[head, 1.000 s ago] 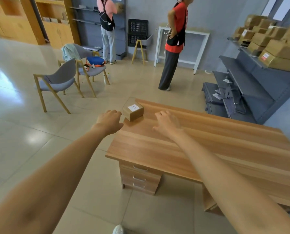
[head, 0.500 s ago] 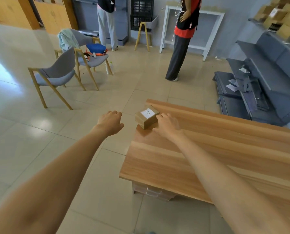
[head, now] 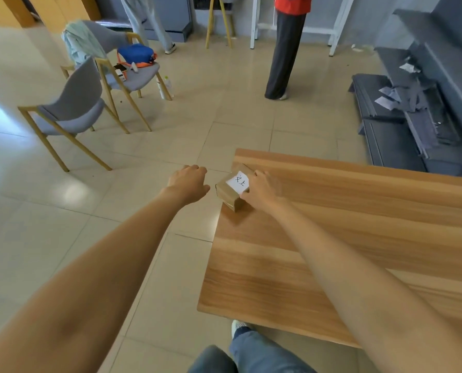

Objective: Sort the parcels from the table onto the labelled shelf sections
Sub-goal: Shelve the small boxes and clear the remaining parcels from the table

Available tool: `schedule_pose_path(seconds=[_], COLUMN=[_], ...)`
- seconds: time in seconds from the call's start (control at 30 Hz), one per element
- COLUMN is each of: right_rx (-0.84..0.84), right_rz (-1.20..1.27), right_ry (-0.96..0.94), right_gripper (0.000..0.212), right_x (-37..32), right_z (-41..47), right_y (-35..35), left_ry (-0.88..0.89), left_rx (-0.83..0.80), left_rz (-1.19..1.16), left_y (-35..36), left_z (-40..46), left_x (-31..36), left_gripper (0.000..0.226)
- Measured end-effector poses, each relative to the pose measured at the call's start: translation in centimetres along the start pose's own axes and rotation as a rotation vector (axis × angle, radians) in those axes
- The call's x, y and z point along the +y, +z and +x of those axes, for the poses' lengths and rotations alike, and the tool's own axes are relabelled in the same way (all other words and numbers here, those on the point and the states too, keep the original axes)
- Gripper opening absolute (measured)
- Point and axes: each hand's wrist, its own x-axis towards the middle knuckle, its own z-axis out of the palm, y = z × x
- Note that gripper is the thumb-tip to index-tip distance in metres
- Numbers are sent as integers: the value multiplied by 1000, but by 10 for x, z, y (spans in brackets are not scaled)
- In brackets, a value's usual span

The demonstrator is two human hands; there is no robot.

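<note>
A small brown cardboard parcel (head: 231,190) with a white handwritten label lies at the far left corner of the wooden table (head: 345,238). My right hand (head: 261,188) lies against the parcel's right side, fingers curled over its top edge. Just left of the parcel, past the table's edge, my left hand (head: 189,181) hovers with loosely curled fingers and holds nothing; a narrow gap separates it from the box.
Grey shelving (head: 426,109) with scraps of paper stands at the right. Two grey chairs (head: 71,111) stand at the left, one bearing a blue bag (head: 135,53). A person in dark trousers (head: 285,49) stands beyond the table; another stands farther back.
I have stepped closer and look further down. My right hand has come onto the parcel's right side, and my left hand has closed in towards its left side.
</note>
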Motion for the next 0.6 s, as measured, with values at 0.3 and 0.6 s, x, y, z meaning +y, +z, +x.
schedule_pose_path(seconds=[0.3, 0.6], right_rx=[-6, 22], right_rz=[75, -6], right_ry=[139, 553], right_gripper=[49, 58], right_x=[-10, -44], right_z=[49, 76], right_y=[18, 50], left_ry=[112, 338], left_rx=[-73, -163], left_rz=[19, 27], left_y=[2, 19], left_z=[74, 139], left_x=[-23, -55], left_gripper=[50, 49])
